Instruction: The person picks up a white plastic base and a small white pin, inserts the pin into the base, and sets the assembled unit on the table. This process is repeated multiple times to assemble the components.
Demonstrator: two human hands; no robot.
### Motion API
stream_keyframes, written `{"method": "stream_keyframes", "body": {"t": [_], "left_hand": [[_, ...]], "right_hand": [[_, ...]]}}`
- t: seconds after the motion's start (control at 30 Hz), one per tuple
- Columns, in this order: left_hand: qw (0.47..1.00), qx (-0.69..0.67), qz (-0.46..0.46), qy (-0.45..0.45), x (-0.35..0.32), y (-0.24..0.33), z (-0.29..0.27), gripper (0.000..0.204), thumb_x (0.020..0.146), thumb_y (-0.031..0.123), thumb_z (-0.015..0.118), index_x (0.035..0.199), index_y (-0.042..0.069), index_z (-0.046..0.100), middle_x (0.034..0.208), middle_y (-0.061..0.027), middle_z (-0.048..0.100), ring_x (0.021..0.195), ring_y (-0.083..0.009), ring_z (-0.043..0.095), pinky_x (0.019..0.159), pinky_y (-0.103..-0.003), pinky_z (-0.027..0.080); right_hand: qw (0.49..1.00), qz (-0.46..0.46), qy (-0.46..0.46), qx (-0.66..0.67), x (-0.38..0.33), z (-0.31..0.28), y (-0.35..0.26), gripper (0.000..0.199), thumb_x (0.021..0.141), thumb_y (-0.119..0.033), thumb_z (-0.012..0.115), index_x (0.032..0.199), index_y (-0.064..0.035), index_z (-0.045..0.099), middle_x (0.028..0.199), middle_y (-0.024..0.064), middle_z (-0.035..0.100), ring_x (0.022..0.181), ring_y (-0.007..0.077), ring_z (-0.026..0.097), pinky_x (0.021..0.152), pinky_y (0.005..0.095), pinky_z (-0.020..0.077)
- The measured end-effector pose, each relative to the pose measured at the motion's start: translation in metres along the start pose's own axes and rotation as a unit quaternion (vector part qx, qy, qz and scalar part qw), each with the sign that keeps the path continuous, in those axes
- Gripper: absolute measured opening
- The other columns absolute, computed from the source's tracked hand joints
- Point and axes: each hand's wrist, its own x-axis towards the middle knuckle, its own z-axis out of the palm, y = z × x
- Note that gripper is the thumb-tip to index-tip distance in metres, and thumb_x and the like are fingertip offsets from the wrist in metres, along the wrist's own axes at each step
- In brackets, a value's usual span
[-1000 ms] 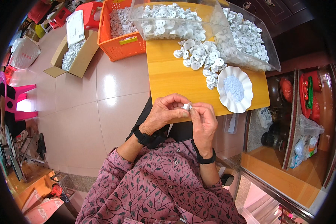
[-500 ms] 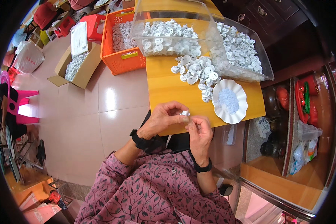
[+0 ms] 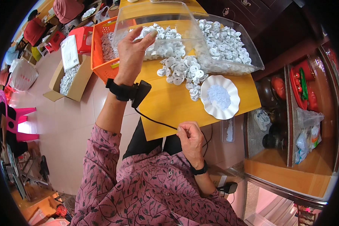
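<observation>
My left hand (image 3: 132, 54) is raised over the near left side of a clear plastic bin (image 3: 154, 28) that holds small white round plastic parts (image 3: 165, 47). Its thumb and fingers stand apart, and nothing shows between them. Close to the table's front edge is my right hand (image 3: 190, 139), its fingers curled and thumb pressed to them; what they hold, if anything, is hidden. More loose white parts (image 3: 184, 71) lie in a heap on the yellow table (image 3: 160, 113). Beside them sits a white scalloped plate (image 3: 235, 98) with small pale bluish pieces (image 3: 219, 96).
A second clear bin (image 3: 258, 62) of white parts stands at the back right. Left of the table are an orange crate (image 3: 101, 71) and a cardboard box (image 3: 84, 81), both with parts inside. Open shelves (image 3: 290, 124) stand at right. A black cable (image 3: 156, 121) hangs from my left wrist.
My left hand has left the small white part held near my right hand and swung up and away to the bin. The right hand has dropped slightly nearer my body. The view has shifted.
</observation>
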Motion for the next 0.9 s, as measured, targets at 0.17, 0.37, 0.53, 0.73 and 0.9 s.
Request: {"method": "stream_keyframes", "body": {"t": [0.17, 0.37, 0.53, 0.73, 0.9], "left_hand": [[0.991, 0.088, -0.03, -0.098, -0.036, -0.042, 0.027, 0.031, 0.091, 0.012, 0.07, 0.117, -0.004, 0.064, 0.096, -0.0087, 0.071, 0.083, -0.0117, 0.067, 0.072, -0.022, 0.052], [0.907, 0.303, 0.069, -0.285, -0.084, -0.092, 0.058, 0.032, 0.082, 0.007, 0.071, 0.113, 0.003, 0.069, 0.089, -0.0142, 0.063, 0.074, -0.021, 0.064, 0.068, -0.032, 0.053], [0.857, 0.363, 0.102, -0.35, -0.088, -0.105, 0.062, 0.032, 0.078, 0.006, 0.07, 0.11, 0.004, 0.069, 0.1, -0.0189, 0.06, 0.089, -0.036, 0.062, 0.079, -0.04, 0.053], [0.848, 0.369, 0.106, -0.365, -0.088, -0.106, 0.06, 0.019, 0.075, 0.004, 0.067, 0.094, -0.001, 0.067, 0.102, -0.0218, 0.059, 0.091, -0.0388, 0.061, 0.081, -0.043, 0.052], [0.848, 0.377, 0.098, -0.36, -0.09, -0.1, 0.055, 0.016, 0.073, 0.003, 0.066, 0.088, -0.003, 0.066, 0.099, -0.0233, 0.06, 0.09, -0.0405, 0.061, 0.079, -0.045, 0.052]], "right_hand": [[1.0, -0.001, 0.018, 0.002, -0.001, -0.007, 0.007, 0.007, 0.09, -0.001, 0.065, 0.095, 0.0016, 0.061, 0.094, 0.0113, 0.06, 0.074, 0.018, 0.061, 0.066, 0.0292, 0.0503], [0.998, -0.026, 0.04, -0.051, 0.007, -0.018, 0.002, 0.006, 0.089, 0.0, 0.065, 0.094, 0.0018, 0.061, 0.092, 0.0114, 0.061, 0.074, 0.0186, 0.062, 0.065, 0.0296, 0.0509], [0.981, -0.08, 0.121, -0.124, 0.019, -0.036, 0.009, 0.007, 0.088, 0.001, 0.065, 0.094, 0.0018, 0.063, 0.094, 0.0131, 0.062, 0.077, 0.0241, 0.063, 0.067, 0.0327, 0.0521], [0.926, -0.116, 0.142, -0.331, 0.041, -0.057, 0.023, 0.023, 0.087, -0.009, 0.066, 0.109, -0.005, 0.062, 0.11, 0.0095, 0.061, 0.107, 0.0294, 0.056, 0.09, 0.0432, 0.0408], [0.911, -0.099, 0.119, -0.383, 0.059, -0.057, 0.027, 0.028, 0.087, -0.012, 0.066, 0.114, -0.0043, 0.061, 0.118, 0.0102, 0.058, 0.11, 0.0301, 0.053, 0.094, 0.0461, 0.0378]]}}
